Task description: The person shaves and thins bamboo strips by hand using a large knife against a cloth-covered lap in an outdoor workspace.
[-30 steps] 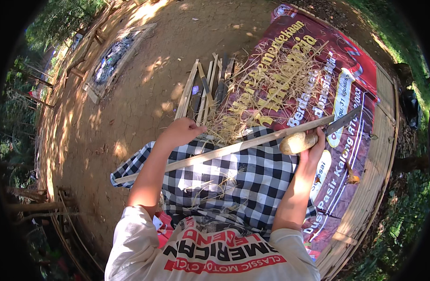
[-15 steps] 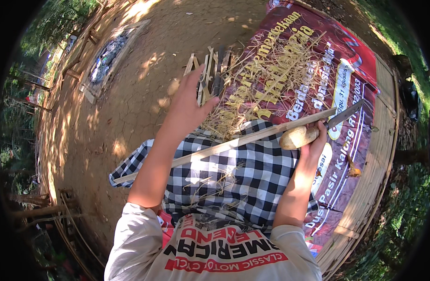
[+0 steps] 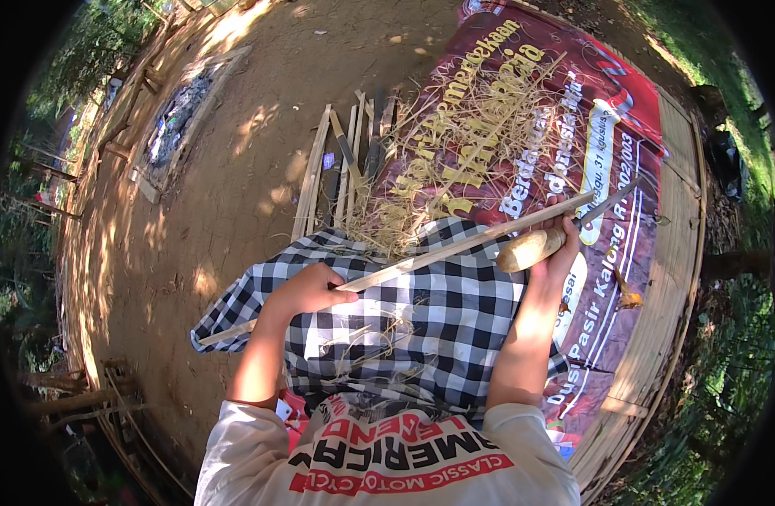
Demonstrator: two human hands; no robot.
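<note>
A long pale bamboo strip (image 3: 438, 255) slants across my lap, over a black-and-white checked cloth (image 3: 404, 312). My left hand (image 3: 307, 289) is closed round its lower left part, thumb lying along the top. Near the other end, my right hand (image 3: 560, 246) holds the strip together with a knife (image 3: 532, 250). The knife has a thick, light wooden handle, and its dark blade points up and to the right, just beyond the strip's end. Some right-hand fingers are hidden behind the handle and strip. Thin curled shavings (image 3: 391, 333) lie on the cloth.
Ahead, a dark red printed banner (image 3: 640, 244) covers part of a bamboo platform (image 3: 674, 278), with a heap of shavings (image 3: 488, 126) on it. Several cut strips (image 3: 314, 169) and a dark-bladed tool (image 3: 375, 143) lie beside the banner. An ash pit (image 3: 180, 118) is at far left.
My left hand has come down and back from above the pile of strips and now grips the strip on my lap. My right hand still holds the knife and strip, nearly unmoved.
</note>
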